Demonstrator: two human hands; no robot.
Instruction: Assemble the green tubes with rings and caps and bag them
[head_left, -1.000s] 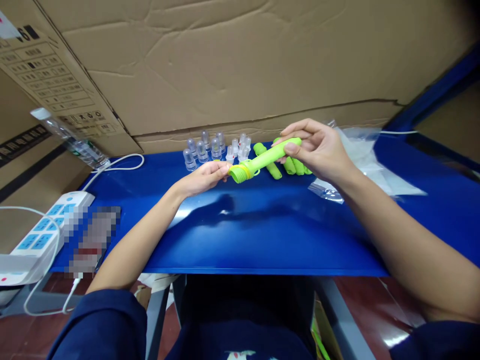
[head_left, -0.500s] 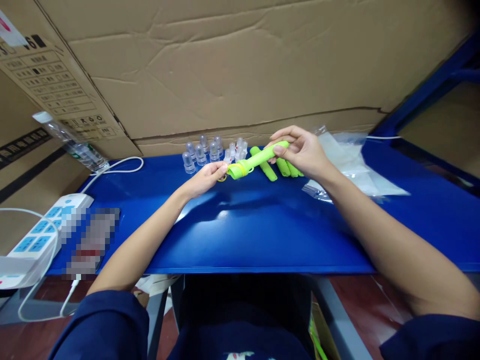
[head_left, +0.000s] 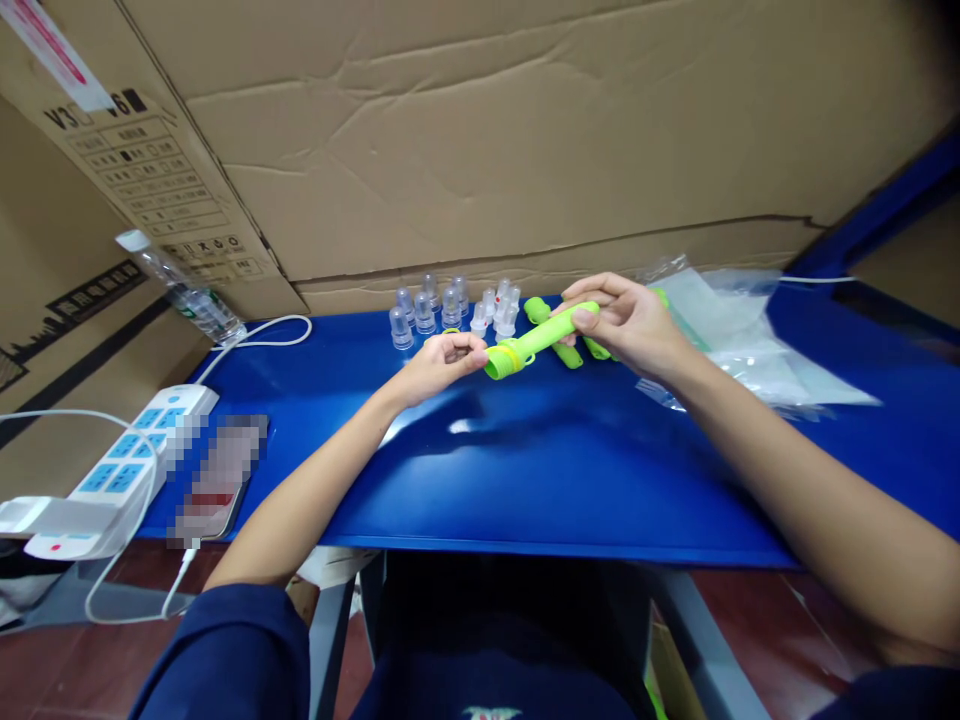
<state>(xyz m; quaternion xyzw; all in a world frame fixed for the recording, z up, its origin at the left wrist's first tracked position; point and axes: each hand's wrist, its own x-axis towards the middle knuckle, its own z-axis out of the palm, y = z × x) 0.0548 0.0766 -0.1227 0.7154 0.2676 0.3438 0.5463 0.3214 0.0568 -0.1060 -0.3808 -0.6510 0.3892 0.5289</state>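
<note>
Both hands have kept to the same spot at the far middle of the table since the earlier frames, but the left hand point(head_left: 442, 362) has drawn its fingers in tighter; it's now curled, thumb & forefinger tips pressed together right at the wide end of the green tube point(head_left: 536, 340); can't tell whether anything small sits in that pinch. Right hand point(head_left: 630, 325) grips the tube's narrow end betw. thumb & fingertips, other fingers loosely bent; tube is held just above the surface, tilted, narrow end higher & to the right, w/ a yellow band point(head_left: 508, 355) round it near the wide end. Work surface is a glossy blue table point(head_left: 562, 460), light glinting off it; behind the hands stands a cluster of clear caps point(head_left: 450, 305), upright; more green tubes point(head_left: 551, 335) lie just beside them, partly hidden by the right hand. Clear plastic bags point(head_left: 742, 340) lie at the right; a creased cardboard wall point(head_left: 487, 150) closes off the back. At the left: a water bottle point(head_left: 184, 290) leaning on the cardboard, a white cable point(head_left: 262, 330), a power strip point(head_left: 127, 465) at the table's edge.
</note>
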